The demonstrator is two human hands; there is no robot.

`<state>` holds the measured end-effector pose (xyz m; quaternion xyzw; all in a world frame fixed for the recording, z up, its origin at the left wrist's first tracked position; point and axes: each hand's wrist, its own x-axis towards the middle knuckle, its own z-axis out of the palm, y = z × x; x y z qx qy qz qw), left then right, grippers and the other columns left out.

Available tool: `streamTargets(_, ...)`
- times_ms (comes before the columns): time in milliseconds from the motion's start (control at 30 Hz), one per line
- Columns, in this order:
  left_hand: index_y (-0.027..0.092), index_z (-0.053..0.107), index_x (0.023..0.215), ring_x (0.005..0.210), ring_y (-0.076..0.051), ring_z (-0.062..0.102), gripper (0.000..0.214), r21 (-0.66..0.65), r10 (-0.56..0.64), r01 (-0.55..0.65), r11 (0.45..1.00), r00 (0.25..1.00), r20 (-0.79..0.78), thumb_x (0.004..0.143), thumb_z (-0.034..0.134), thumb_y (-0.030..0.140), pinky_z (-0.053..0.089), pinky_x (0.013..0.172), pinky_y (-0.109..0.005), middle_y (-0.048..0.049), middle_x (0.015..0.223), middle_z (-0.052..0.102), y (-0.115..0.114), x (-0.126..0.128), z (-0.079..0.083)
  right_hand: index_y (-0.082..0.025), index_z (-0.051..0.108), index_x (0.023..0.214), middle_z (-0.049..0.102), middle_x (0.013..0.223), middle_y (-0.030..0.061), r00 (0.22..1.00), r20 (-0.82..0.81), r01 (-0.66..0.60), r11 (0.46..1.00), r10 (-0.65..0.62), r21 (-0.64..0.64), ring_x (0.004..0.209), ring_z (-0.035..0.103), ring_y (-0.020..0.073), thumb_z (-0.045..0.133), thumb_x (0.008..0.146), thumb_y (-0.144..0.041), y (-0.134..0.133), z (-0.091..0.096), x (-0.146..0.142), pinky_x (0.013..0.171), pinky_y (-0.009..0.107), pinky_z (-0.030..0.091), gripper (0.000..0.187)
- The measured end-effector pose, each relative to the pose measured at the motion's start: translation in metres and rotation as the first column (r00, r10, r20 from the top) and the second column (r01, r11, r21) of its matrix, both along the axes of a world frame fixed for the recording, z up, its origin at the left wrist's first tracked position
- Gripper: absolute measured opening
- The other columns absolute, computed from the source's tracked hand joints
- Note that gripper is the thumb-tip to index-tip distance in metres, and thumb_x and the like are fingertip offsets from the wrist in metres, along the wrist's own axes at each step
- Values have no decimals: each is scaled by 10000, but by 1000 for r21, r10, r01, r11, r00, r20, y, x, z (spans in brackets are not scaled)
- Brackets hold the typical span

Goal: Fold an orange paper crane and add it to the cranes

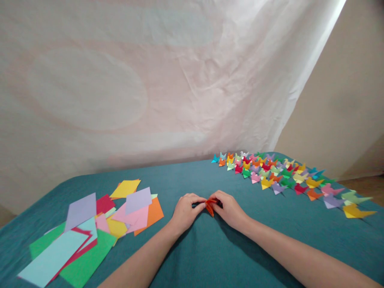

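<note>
Orange-red paper, folded into a small pointed shape, sits between the wearer's two hands near the middle of the head view; this folded piece [211, 209] is just above or on the tabletop [186, 266], and whether its tip touches the teal cloth cannot be told. The left hand [187, 210] pinches its left edge between thumb and fingertips. The right hand [230, 210] grips the upper right part, its bent fingers hiding some of the folds. Neither hand is nearer: the piece lies to the right of the left hand's fingertips and to the left of the right hand's, touching both. Its long axis appears to run from the pinched upper end down toward the wearer, leaning slightly right, with the narrow tip free below the fingers. That free tip, set against the two grips at the other end, is the relation that seems to matter most here.

To the left, well apart from the piece, loose coloured sheets [93, 228] overlap in a scattered pile, an orange sheet [155, 216] being among those nearest the left hand. To the right, beyond the right hand, folded paper birds [288, 183] stand in slanting rows, a yellow bird [357, 211] at the near end. Behind hangs a pale, creased fabric [180, 88].
</note>
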<state>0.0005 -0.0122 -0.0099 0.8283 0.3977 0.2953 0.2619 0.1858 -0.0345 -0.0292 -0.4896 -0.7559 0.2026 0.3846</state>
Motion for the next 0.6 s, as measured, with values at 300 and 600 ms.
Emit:
streamTargets(300, 249, 712, 941, 850, -179, 594, 227, -51, -28, 29, 998, 999, 30, 836, 559, 379, 412, 797, -273, -9, 901, 698, 1, -1, 2, -181, 623, 830, 568, 764, 4, 1000, -8, -12, 1000, 12, 4, 702, 527, 138, 546, 775, -68, 1, -3, -1, 649, 242, 410, 147)
streamTargets(600, 247, 715, 927, 845, -162, 596, 277, -67, -102, 105, 992, 994, 40, 892, 468, 369, 409, 811, -260, -3, 914, 698, -1, -3, 8, -176, 627, 819, 584, 766, 6, 999, -20, -33, 999, 33, -1, 691, 531, 134, 552, 767, -50, 0, 1, 1, 649, 241, 414, 156)
